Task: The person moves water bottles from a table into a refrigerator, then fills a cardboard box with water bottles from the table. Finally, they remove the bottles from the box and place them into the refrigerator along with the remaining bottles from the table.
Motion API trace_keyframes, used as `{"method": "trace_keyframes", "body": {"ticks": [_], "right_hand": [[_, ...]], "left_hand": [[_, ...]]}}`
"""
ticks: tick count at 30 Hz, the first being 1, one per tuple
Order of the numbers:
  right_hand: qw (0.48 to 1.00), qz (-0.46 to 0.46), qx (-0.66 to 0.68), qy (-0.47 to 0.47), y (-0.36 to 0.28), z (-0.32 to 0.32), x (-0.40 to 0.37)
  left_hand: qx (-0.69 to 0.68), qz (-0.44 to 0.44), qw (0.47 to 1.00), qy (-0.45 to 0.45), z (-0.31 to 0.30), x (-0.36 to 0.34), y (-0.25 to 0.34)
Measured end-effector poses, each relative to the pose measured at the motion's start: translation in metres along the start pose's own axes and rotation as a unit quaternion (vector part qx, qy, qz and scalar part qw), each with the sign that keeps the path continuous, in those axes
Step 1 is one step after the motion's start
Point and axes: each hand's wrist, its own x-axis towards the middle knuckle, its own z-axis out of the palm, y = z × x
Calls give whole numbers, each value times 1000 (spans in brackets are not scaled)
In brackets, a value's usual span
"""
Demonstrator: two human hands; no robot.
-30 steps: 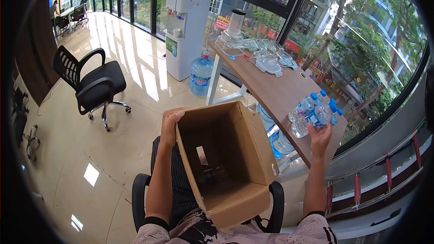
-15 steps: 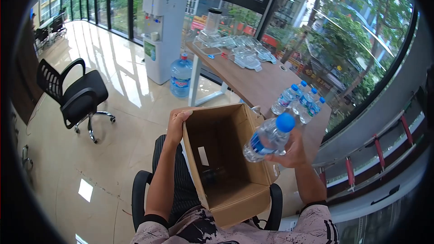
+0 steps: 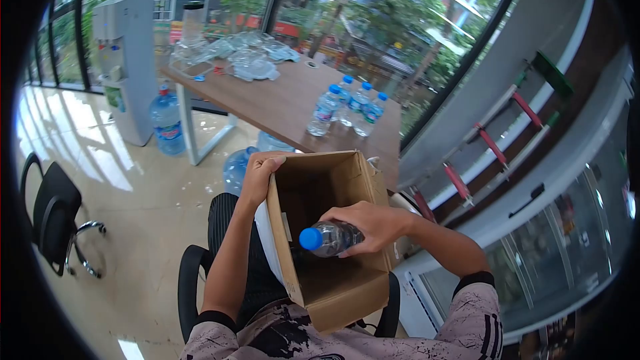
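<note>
An open cardboard box [image 3: 347, 307] rests at my lap, its mouth facing up toward me. My left hand [image 3: 263, 172] is closed on the box's upper left rim, thumb over the edge. Inside the opening, my right hand [image 3: 373, 227] grips a clear plastic bottle [image 3: 330, 237] with a blue cap, tilted with its cap toward the left. The deep inside of the box is dark, and its contents are hard to make out. Several capped water bottles [image 3: 347, 107] stand together on the wooden table [image 3: 273, 117] beyond the box.
Plastic-wrapped items [image 3: 250, 57] and a clear jug-like container [image 3: 193, 23] are on the table. Large water bottles [image 3: 167, 123] stand by the dispenser [image 3: 127, 60]. A black chair [image 3: 57, 213] is at left, a ladder [image 3: 490, 147] at right.
My right hand has carried the bottle leftward from above the box's right edge into its opening. The view has turned right, so the table and chair appear further left.
</note>
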Motion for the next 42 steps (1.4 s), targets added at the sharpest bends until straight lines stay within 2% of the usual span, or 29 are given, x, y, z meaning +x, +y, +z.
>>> {"method": "trace_keyframes", "body": {"ticks": [5, 7, 8, 10, 12, 18, 21, 23, 31, 37, 42], "right_hand": [[992, 110, -51, -32, 14, 13, -12], [951, 226, -159, -138, 13, 15, -4], [949, 242, -155, -129, 21, 21, 3], [866, 308, -208, -335, 56, 41, 19], [835, 290, -256, -391, 94, 64, 34], [869, 278, -261, -316, 121, 66, 65], [873, 279, -259, -304, 140, 87, 71], [872, 282, -264, -301, 154, 97, 73], [863, 232, -315, -320, 193, 114, 113], [870, 115, -362, -315, 174, 125, 194], [877, 5, -382, -290, 135, 154, 257]], "left_hand": [[-38, -35, 997, -64, 45, 13, -13], [-29, -51, 994, -88, 63, 18, -19], [-26, -38, 994, -103, 70, 20, -28], [-36, -7, 990, -135, 87, 22, -27], [-37, -15, 987, -154, 99, 17, -25], [-86, -20, 979, -185, 97, 18, -30], [-56, -23, 985, -160, 88, 18, -29], [-31, 26, 989, -145, 81, 18, -32], [48, 27, 998, -16, 45, 12, -21], [89, 13, 992, 83, -6, -24, 14], [97, 53, 986, 126, -28, -56, 37]]}}
